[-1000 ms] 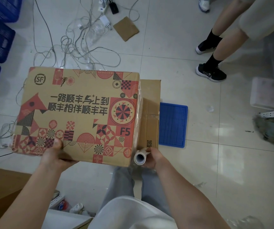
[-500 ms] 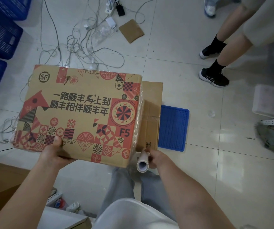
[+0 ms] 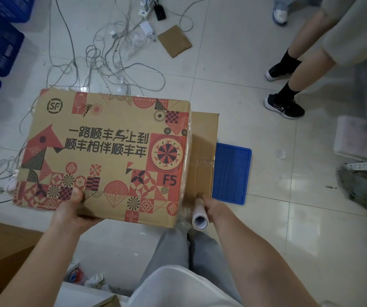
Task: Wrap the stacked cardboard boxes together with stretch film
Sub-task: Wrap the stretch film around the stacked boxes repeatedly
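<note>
Looking down, I have the big printed red-and-tan cardboard box filling the centre, stacked on a plain brown cardboard box that pokes out at three o'clock. I judge the pair stiff, bulky and probably light, though the top one could slide; best held at corners and edges. My left hand grips the near edge at seven o'clock, thumb pressed on top, fingers curled beneath. Clear stretch film, thin, clingy and easily torn, already sheens the right corner. Smallest, the slim white-cored film roll at five o'clock sits clamped in my right hand, fingers wrapped round it.
</note>
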### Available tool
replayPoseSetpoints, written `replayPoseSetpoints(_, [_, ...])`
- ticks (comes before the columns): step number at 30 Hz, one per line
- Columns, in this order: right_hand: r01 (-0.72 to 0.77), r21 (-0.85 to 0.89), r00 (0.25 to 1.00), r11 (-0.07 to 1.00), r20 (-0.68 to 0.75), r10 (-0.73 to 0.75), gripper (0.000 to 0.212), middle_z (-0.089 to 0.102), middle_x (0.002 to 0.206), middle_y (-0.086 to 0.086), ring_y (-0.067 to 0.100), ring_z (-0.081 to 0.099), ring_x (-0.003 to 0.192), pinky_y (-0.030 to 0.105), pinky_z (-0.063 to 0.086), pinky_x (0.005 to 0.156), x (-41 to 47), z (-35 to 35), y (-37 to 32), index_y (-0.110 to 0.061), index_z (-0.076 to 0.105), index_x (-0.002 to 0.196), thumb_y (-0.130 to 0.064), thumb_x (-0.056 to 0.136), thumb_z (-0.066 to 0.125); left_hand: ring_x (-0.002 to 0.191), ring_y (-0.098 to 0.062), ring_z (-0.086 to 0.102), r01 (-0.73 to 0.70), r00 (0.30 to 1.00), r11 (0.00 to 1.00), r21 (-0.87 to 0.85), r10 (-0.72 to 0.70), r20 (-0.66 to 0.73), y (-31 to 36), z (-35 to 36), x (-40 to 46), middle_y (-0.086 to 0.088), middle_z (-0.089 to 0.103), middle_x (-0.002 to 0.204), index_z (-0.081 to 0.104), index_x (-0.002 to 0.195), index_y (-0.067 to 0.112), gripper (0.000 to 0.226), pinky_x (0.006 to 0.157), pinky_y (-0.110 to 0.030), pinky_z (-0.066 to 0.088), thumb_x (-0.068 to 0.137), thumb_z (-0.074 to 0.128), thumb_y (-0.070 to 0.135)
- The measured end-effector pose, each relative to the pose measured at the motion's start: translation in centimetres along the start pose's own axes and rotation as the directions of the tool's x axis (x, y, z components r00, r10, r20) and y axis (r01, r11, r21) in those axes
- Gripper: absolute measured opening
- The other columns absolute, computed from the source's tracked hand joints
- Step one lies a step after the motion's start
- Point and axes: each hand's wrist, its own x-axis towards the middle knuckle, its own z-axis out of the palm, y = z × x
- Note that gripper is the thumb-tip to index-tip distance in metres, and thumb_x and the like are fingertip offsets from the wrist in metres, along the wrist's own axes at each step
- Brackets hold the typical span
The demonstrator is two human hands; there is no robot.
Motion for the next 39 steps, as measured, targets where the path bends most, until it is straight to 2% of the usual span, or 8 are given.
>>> replayPoseSetpoints(7, [-0.013,-0.190,1.000,0.982,-0.020,0.010,0.035,0.062,0.094,0.019,0.033,0.063,0.086,0.049,0.052,0.088,0.6,-0.5,-0.5,-0.001,0.053,0.103,-0.023,0.084,0.072,0.124,-0.035,0.046,-0.036,0.999,0.999,0.011,0.036,0.000,-0.3,-1.0,1.2,-0.011,0.054,0.132,0.046,0.137,0.018,0.056,0.102,-0.056,0.036,0.092,0.045,0.050])
replayPoseSetpoints(11, [-0.013,-0.122,1.000,0.992,-0.027,0.010,0.032,0.058,0.087,0.018,0.031,0.057,0.074,0.043,0.048,0.061,-0.9,-0.7,-1.4,0.001,0.051,0.106,-0.022,0.089,0.065,0.125,-0.037,0.046,-0.027,1.000,0.999,-0.023,0.027,-0.015,-0.2,-1.0,0.9,-0.010,0.054,0.134,0.046,0.139,0.020,0.055,0.102,-0.058,0.036,0.091,0.048,0.048])
replayPoseSetpoints(17, [0.003,-0.103,1.000,0.995,-0.016,-0.005,0.018,0.050,0.081,0.017,0.030,0.049,0.068,0.041,0.041,0.059,-1.6,-1.6,-2.9,0.005,0.045,0.099,-0.013,0.097,0.048,0.118,-0.036,0.051,0.000,0.992,0.998,-0.059,-0.007,-0.128,0.1,-1.2,0.7,-0.010,0.057,0.131,0.049,0.134,0.020,0.057,0.082,-0.059,0.046,0.086,0.057,0.048])
replayPoseSetpoints(22, [-0.028,-0.013,1.000,1.000,0.011,0.028,0.014,0.060,0.074,0.017,0.031,0.059,0.062,0.034,0.045,0.028,-1.3,-1.3,-3.5,0.001,0.053,0.097,-0.012,0.097,0.050,0.108,-0.032,0.052,-0.004,0.988,1.000,-0.031,-0.001,-0.153,-0.4,0.4,-0.7,-0.008,0.058,0.125,0.049,0.129,0.016,0.048,0.084,-0.054,0.042,0.091,0.054,0.044])
replayPoseSetpoints(27, [-0.083,0.044,0.994,0.996,0.082,0.079,0.023,0.056,0.096,0.020,0.031,0.055,0.111,0.045,0.048,0.081,-1.1,-1.2,-4.5,-0.001,0.049,0.117,-0.016,0.100,0.044,0.113,-0.032,0.049,-0.042,0.985,0.999,0.021,0.045,-0.168,-0.7,0.8,-1.5,-0.008,0.053,0.127,0.046,0.124,0.017,0.047,0.091,-0.055,0.041,0.089,0.055,0.047])
replayPoseSetpoints(33, [-0.171,0.164,0.971,0.972,0.196,0.138,0.022,0.053,0.092,0.023,0.032,0.047,0.127,0.048,0.042,0.087,-1.6,-1.9,-4.9,0.004,0.049,0.103,-0.017,0.102,0.042,0.135,-0.038,0.035,-0.074,0.896,0.982,0.174,0.142,-0.420,-1.0,1.4,-2.4,-0.015,0.032,0.151,0.030,0.145,0.014,0.091,0.104,-0.060,0.032,0.075,0.071,0.054])
replayPoseSetpoints(36, [-0.176,0.151,0.966,0.973,0.215,0.142,0.027,0.054,0.101,0.024,0.033,0.047,0.126,0.049,0.049,0.077,-1.5,-2.0,-5.0,0.003,0.047,0.119,-0.017,0.102,0.042,0.143,-0.028,0.019,-0.361,0.573,0.698,0.618,0.689,-0.444,-2.0,5.7,-5.4,-0.013,0.008,0.158,0.012,0.151,0.013,0.090,0.113,-0.044,0.029,0.084,0.071,0.021])
replayPoseSetpoints(39, [-0.178,0.098,0.961,0.979,0.231,0.152,0.034,0.055,0.103,0.022,0.034,0.053,0.118,0.049,0.052,0.041,-1.4,-1.9,-5.1,0.001,0.045,0.129,-0.017,0.100,0.045,0.146,-0.024,0.000,-0.611,0.314,0.075,0.788,0.937,0.155,-3.4,12.5,-8.9,-0.007,-0.006,0.159,0.006,0.152,0.020,0.089,0.117,-0.041,0.008,0.087,0.066,0.030])
